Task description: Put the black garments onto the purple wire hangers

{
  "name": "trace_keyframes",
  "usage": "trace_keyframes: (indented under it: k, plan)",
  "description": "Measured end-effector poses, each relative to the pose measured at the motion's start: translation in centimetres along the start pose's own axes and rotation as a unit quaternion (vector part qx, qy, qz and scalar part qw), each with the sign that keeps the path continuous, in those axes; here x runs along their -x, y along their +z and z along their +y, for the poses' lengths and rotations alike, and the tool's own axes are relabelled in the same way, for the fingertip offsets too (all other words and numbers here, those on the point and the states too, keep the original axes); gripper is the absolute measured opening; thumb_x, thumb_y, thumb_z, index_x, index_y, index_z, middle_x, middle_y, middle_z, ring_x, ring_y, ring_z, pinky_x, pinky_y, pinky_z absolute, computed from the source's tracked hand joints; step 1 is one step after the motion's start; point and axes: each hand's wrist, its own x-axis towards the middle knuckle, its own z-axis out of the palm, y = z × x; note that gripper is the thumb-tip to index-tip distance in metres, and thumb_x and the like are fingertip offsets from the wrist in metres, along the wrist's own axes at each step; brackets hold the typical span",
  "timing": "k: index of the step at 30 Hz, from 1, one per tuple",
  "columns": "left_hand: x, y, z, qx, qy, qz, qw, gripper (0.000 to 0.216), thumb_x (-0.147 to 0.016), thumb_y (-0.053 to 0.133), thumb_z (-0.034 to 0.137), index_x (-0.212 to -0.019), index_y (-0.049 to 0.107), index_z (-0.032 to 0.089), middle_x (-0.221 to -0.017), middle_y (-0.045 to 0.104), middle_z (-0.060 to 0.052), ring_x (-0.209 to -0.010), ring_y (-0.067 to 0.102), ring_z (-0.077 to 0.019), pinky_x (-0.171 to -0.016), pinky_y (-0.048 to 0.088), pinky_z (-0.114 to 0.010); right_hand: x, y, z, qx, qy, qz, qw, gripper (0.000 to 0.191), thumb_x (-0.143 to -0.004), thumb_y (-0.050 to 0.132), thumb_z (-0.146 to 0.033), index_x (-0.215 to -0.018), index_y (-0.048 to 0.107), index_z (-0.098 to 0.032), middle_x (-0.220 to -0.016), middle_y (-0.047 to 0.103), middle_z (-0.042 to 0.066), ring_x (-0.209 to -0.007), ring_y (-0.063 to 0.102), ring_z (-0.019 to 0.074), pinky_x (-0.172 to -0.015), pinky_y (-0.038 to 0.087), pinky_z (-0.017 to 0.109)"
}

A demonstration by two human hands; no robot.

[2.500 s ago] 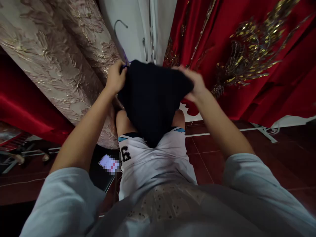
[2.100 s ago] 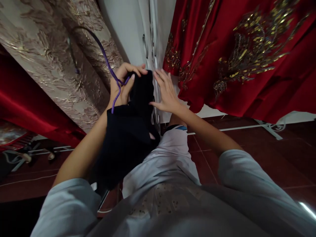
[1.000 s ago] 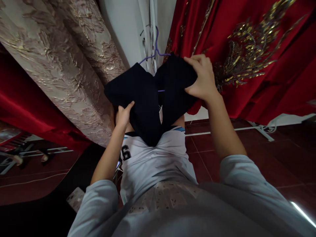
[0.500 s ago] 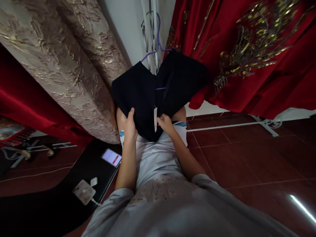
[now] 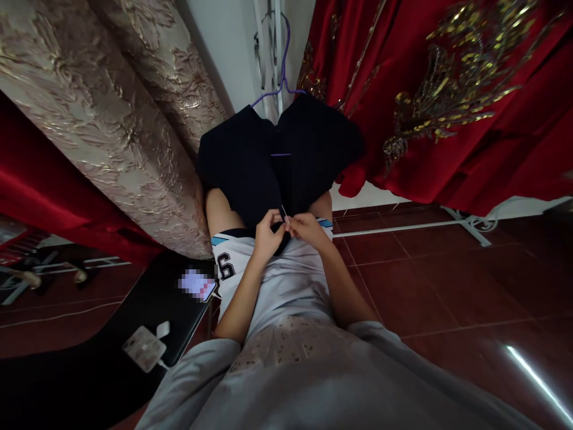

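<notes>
Hands meet at the bottom edge of a dark garment (image 5: 277,161) that hangs on a purple hanger (image 5: 280,89), whose hook rises toward the white wall above. The left hand (image 5: 267,239) and the right hand (image 5: 307,230) sit close together, almost touching, just over the lap, with fingers pinched on the garment's lowest point; a small pale tag (image 5: 283,210) sticks up between the fingertips, though which hand grips it cannot be told. The garment spreads wide above the hands and tapers down into them, covering the knees. Below lie white shorts (image 5: 268,286) with a dark numeral on the left leg. A beige brocade dress (image 5: 111,119) hangs on the left, a red dress with gold embroidery (image 5: 447,101) on the right. A phone (image 5: 197,285) and a white charger (image 5: 145,347) rest on a black seat (image 5: 89,370) beside the left leg, over dark red floor tiles (image 5: 425,280).
</notes>
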Motion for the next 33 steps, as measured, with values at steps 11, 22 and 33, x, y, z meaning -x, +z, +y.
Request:
trace_keyframes:
  k: [11,22,33]
  plan:
    - [0.2,1.8,-0.3,-0.154,0.037,0.035,0.987,0.009,-0.086,0.056,0.015,-0.086,0.05,0.021,-0.08,0.054,-0.001,-0.077,0.057,-0.019,-0.075,0.046,-0.029,-3.6,-2.4,-8.2,-0.142,-0.126,0.104,0.976,0.024,-0.084,0.063,-0.034,-0.074,0.071,-0.014,-0.051,0.05,-0.001,-0.042,0.034,0.0052,-0.041,0.018,0.02]
    - [-4.9,0.6,3.7,-0.058,0.052,-0.037,0.996,0.022,-0.086,0.069,0.014,-0.106,0.061,0.02,-0.091,0.067,-0.005,-0.082,0.067,-0.0195,-0.083,0.053,-0.032,-7.6,-2.5,-17.7,-0.092,-0.183,0.125,0.971,0.033,-0.099,0.052,-0.021,-0.068,0.062,-0.014,-0.049,0.048,-0.001,-0.04,0.035,0.0059,-0.04,0.022,0.017]
    - [-15.5,-3.0,14.2,-0.131,0.214,-0.005,0.968,0.008,-0.095,0.072,0.019,-0.092,0.065,0.018,-0.104,0.056,-0.008,-0.116,0.056,-0.0292,-0.117,0.034,-0.043,-7.4,-1.4,-14.3,-0.008,-0.235,0.196,0.952,0.035,-0.1,0.057,-0.03,-0.067,0.055,-0.018,-0.055,0.044,-0.001,-0.052,0.045,0.0092,-0.05,0.037,0.019]
